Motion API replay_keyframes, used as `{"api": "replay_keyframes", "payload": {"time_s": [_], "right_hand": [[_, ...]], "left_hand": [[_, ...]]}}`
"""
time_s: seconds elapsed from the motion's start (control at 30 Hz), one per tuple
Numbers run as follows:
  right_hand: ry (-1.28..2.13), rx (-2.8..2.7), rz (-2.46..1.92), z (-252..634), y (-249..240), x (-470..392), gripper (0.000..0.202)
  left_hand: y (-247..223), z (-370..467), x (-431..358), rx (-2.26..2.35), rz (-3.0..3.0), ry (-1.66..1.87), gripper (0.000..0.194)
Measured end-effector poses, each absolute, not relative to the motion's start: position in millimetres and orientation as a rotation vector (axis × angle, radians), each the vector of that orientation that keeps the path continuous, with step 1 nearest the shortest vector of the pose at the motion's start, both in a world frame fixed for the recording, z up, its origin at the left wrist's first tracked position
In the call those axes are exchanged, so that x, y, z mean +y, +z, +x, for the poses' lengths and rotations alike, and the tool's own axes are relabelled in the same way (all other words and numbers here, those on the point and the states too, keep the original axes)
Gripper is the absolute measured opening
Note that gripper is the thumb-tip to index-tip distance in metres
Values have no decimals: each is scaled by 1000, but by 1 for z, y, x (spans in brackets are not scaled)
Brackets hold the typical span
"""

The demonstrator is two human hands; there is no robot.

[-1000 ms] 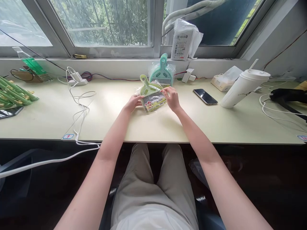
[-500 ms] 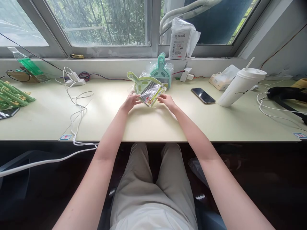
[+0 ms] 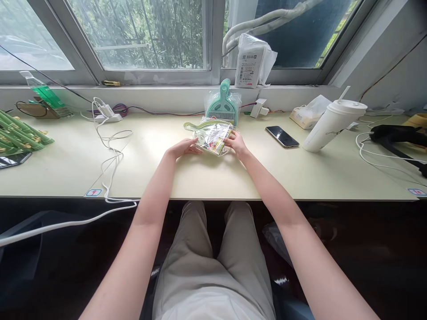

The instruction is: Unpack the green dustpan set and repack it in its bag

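Observation:
A light green dustpan set in clear plastic wrap (image 3: 214, 137) is held low over the desk, tilted, its handle toward the upper left. My right hand (image 3: 235, 142) grips the package's right edge between thumb and fingers. At the left lower edge, my left hand (image 3: 187, 146) has its fingers closed on the wrap. Just behind stands a teal dustpan in clear wrap (image 3: 223, 106), upright against the wall below the window.
White cables (image 3: 111, 155) trail over the desk (image 3: 213, 186) at left, near a power strip (image 3: 108, 118). A phone (image 3: 282, 136), tissue pack (image 3: 305, 118) and white cup (image 3: 328, 126) stand at right; green packets (image 3: 20, 133) lie far left.
The light green dustpan package has been lowered and tipped flatter, its handle moving down and left. Both hands moved slightly with it, and the view shifted a little.

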State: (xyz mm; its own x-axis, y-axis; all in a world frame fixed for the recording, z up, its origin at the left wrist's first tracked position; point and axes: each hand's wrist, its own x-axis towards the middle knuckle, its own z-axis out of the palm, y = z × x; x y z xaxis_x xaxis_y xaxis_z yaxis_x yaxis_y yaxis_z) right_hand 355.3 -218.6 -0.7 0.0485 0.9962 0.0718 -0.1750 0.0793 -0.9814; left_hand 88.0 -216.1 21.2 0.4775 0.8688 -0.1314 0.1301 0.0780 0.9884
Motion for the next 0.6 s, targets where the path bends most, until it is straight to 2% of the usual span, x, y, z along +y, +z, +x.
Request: {"api": "replay_keyframes", "payload": {"time_s": [0.33,0.6], "right_hand": [[1218,-995,-1071,350,1,-224,78],[1197,-990,-1054,348,10,-227,79]], "left_hand": [[17,88,-214,1022,1474,771,63],[26,74,-215,1143,1507,1080,54]]}}
